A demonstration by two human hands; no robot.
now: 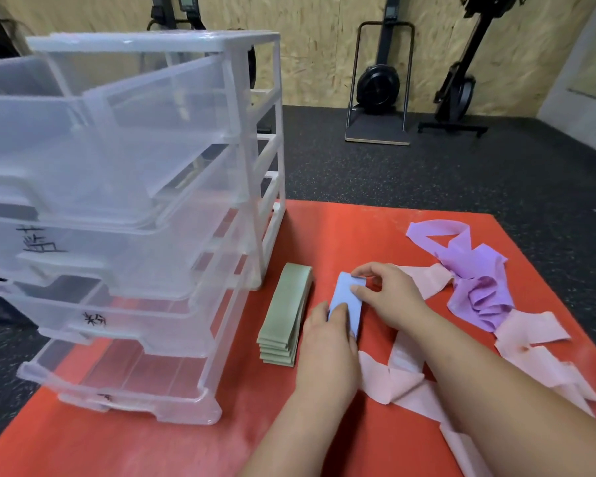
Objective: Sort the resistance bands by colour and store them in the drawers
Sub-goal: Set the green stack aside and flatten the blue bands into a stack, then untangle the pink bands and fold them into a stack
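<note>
Lying flat on the red mat point(341, 222), the folded blue band point(347, 306) sits directly between the two hands, its long side running away from the person. The left hand point(327, 342) grips the band's near end, thumb on top and fingers curled against the left edge. The right hand point(391, 297) pinches the far end – index finger hooked over the top fold, thumb pressed on the upper face – so both grasps are closed on the same strip, one at each end.

Just left of the blue band, apart from it, lies the green band point(286, 315), folded into a neat layered stack. The pink band point(389, 382) trails loose across the mat beneath the right forearm and out to the right, and one stretch of it passes under the right hand. The purple band point(475, 290) is bunched in a heap farther right, resting partly on the pink one.

The clear plastic drawer unit point(135, 201) stands on the mat's left side, close beside the green stack – its drawers pulled partway out, dark handwritten marks on several fronts. Exercise machines point(379, 84) stand against the wooden back wall.
</note>
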